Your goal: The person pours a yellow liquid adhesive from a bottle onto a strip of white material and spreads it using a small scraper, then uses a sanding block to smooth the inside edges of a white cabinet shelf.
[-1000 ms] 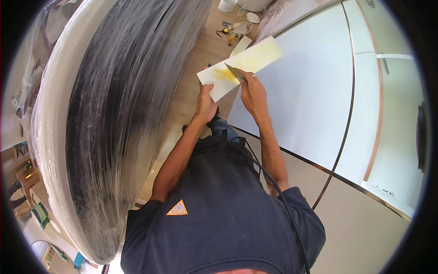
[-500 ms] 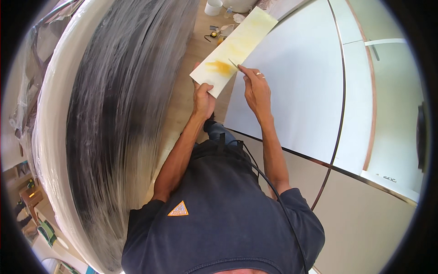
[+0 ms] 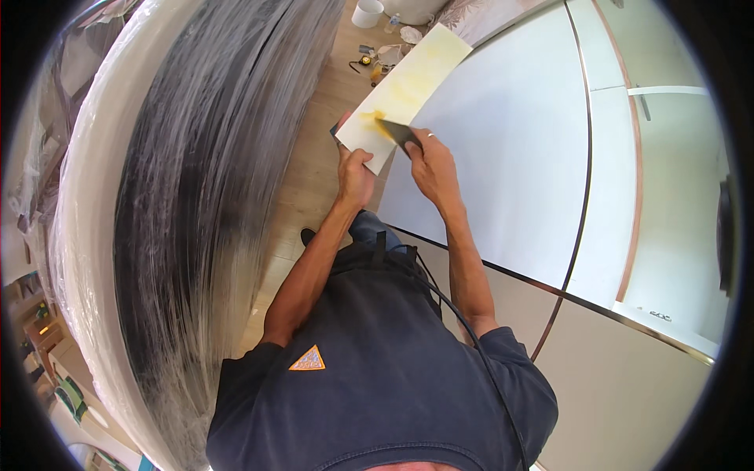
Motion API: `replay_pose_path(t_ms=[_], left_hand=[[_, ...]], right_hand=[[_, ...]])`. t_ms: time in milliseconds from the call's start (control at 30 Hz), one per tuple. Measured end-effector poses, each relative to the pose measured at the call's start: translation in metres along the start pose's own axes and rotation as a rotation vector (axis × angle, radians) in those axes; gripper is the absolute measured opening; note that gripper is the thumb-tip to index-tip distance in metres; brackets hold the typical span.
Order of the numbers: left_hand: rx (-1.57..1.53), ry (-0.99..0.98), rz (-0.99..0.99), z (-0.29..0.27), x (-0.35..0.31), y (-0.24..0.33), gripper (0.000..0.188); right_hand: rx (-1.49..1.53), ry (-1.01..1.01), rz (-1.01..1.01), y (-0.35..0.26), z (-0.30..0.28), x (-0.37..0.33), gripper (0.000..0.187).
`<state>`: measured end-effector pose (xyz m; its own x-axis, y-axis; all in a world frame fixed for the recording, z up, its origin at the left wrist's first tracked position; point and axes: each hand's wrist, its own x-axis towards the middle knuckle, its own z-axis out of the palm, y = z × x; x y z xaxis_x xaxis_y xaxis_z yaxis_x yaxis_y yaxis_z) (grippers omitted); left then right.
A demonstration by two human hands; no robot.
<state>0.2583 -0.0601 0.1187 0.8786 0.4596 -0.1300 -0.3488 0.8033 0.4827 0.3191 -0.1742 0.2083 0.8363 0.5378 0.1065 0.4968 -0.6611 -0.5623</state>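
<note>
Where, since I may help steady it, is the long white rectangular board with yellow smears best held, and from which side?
Probably the near end of the long white board, from the person's side, thumb on top, as the left grip does: it points toward them, flat and mostly unsmeared.

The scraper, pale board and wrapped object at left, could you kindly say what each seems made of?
Scraper: probably metal, given its thin, flat, dark grey look. Pale board: smooth, whitish, perhaps painted wood or plastic; no grain shows. Wrapped object: clear, glossy plastic film outside, judging by its streaky shine; the material beneath is unclear.
</note>
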Motion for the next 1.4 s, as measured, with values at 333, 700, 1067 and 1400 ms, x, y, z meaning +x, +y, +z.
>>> replay_pose_path(t_ms=[333, 700, 1067, 1400], left_hand=[[-0.047, -0.032, -0.131, 0.007, -0.007, 0.0, 0.066], [-0.103, 0.026, -0.139, -0.002, -0.007, -0.005, 0.058], [-0.076, -0.016, -0.14, 0.016, -0.012, -0.002, 0.054], [-0.124, 0.018, -0.103, 0.006, -0.004, 0.01, 0.065]], right_hand=[[-0.081, 0.055, -0.069, -0.012, 0.005, 0.024, 0.033], [0.146, 0.081, -0.161, -0.011, 0.001, 0.01, 0.035], [-0.082, 0.104, -0.043, 0.003, -0.004, 0.034, 0.033], [0.156, -0.002, -0.138, -0.026, -0.007, 0.021, 0.037]])
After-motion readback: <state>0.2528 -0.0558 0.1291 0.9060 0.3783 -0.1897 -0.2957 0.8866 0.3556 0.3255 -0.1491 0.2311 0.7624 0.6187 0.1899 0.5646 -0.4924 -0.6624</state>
